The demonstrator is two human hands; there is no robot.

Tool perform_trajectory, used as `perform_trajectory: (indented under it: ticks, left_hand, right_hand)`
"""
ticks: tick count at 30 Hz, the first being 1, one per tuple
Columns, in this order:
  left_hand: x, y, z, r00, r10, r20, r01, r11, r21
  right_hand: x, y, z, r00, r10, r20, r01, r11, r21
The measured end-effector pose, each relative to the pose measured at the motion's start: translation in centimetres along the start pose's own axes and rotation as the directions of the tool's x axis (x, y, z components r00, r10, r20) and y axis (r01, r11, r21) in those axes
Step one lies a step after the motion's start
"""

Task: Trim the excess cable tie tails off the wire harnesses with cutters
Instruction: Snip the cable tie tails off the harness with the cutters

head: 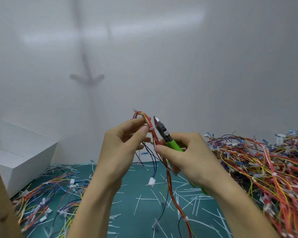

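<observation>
Wall: we face a plain white wall (196,66) with soft light streaks and a faint shadow | Surface: we see a teal mat (141,191) | Left: white box (21,157), brown board edge (0,194)

Both bare forearms reach up from the bottom of the view, hands raised side by side at chest height. The left hand (122,145) is curled, thumb and forefinger pinched together at the top, palm turned inward. The right hand (182,152) is closed in a loose fist, thumb lying across the front, knuckles angled outward. The two hands sit close, nearly touching.
</observation>
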State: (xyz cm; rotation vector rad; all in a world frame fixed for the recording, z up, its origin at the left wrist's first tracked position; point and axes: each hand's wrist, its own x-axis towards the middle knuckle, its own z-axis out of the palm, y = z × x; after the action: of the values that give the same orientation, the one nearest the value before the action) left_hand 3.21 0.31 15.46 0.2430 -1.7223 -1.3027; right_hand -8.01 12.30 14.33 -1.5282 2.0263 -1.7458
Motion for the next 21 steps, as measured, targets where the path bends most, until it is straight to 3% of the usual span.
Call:
perform_trajectory:
  ticks: [8,21]
  left_hand:
    - [0.07,-0.13,-0.52,0.997,-0.021,0.073,0.018,0.999,0.04]
    - [0.02,-0.86,0.28,0.948,-0.049,0.313,-0.081,0.918,0.389]
  right_hand:
    - [0.22,0.38,-0.91,0.998,0.029,-0.063,-0.012,0.968,0.252]
    - [0.24,0.32,-1.06,0.995,-0.013,-0.096,0.035,0.97,0.239]
